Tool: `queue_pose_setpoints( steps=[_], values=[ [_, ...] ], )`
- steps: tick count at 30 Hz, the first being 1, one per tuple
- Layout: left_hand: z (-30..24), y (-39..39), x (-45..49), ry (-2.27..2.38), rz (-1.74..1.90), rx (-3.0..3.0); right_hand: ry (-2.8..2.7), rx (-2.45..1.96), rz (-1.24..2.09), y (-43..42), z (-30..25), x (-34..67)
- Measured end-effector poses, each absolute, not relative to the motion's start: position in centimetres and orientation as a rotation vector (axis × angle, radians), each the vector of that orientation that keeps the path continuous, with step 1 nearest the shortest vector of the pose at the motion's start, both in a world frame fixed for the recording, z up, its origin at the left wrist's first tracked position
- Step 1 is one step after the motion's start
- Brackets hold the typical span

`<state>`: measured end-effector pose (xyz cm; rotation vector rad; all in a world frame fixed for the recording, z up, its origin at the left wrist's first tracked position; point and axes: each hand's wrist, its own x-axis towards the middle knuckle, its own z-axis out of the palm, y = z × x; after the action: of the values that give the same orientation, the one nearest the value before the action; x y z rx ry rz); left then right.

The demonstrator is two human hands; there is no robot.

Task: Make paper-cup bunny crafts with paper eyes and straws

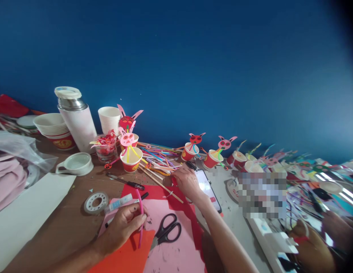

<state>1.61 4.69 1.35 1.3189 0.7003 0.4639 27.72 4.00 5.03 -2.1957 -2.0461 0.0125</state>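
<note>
My left hand is closed round a bent pink straw, held over pink paper and orange paper. My right hand reaches forward to the heap of coloured straws and wooden sticks, fingers curled down among them; what they grip is hidden. A lit phone lies just right of that hand. Black scissors rest on the pink paper between my arms. A glue tube lies by my left hand.
Paper-cup bunny figures stand in a row along the blue wall, trailing off right. A thermos, stacked white cups, bowls, a lid cup and a tape roll are at left. Another person's hand is at lower right.
</note>
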Motion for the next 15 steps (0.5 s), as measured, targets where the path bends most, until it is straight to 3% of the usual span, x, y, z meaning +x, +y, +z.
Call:
queue_pose_setpoints(
  steps=[15],
  values=[
    [1.9, 4.6, 1.6, 0.722, 0.471, 1.323, -1.982, -2.306, -0.018, 6.6, 4.6, 28.0]
  ],
)
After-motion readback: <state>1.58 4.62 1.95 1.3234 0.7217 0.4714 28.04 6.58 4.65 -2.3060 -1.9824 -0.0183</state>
